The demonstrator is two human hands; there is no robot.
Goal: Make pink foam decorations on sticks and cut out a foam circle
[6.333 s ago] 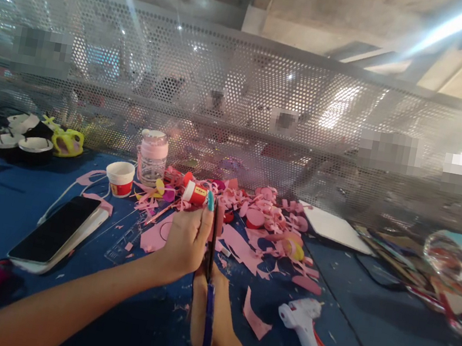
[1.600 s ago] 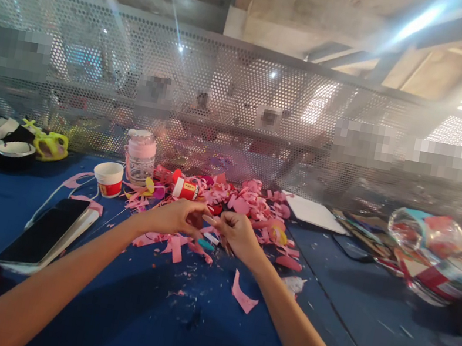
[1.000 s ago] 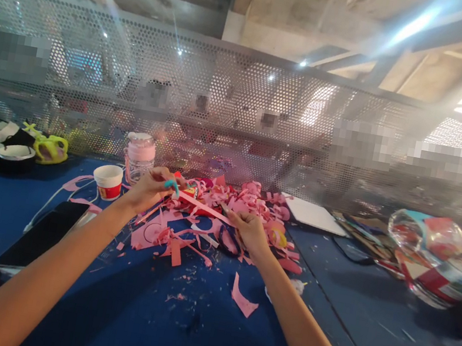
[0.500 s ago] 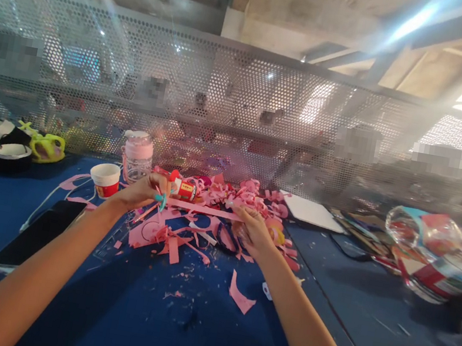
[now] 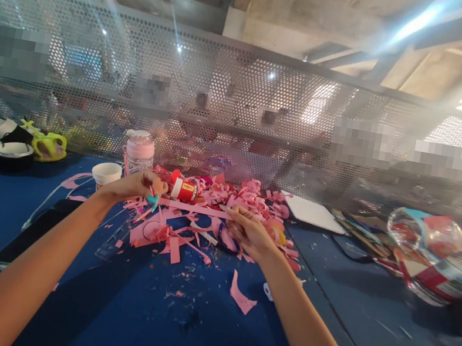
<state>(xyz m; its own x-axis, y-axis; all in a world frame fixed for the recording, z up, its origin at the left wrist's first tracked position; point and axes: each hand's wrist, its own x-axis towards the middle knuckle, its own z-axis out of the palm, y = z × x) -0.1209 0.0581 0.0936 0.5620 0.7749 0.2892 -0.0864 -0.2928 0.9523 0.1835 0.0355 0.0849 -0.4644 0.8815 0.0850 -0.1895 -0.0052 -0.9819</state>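
A narrow pink paper strip (image 5: 194,208) is stretched level between my two hands above the heap of pink paper scraps (image 5: 158,232). My left hand (image 5: 139,186) is closed on a small teal object (image 5: 153,202), whose kind I cannot make out, at the left end of the strip. With thumb and fingertips my right hand (image 5: 247,232) pinches the strip's right end. A red and white paste tub (image 5: 185,190) lies on its side behind the strip. In front of my right hand, a loose curved pink scrap (image 5: 242,294) rests on the blue table (image 5: 183,343).
To the left stand a white cup (image 5: 106,174), a pink-lidded bottle (image 5: 140,151) and a dark tablet-like slab (image 5: 36,234). White paper (image 5: 313,212) lies behind on the right, near clear plastic jars (image 5: 450,271). A perforated metal screen (image 5: 236,90) closes off the back.
My left hand has moved slightly left with the teal object, and my right hand has also shifted a little left. The strip stays stretched between them.
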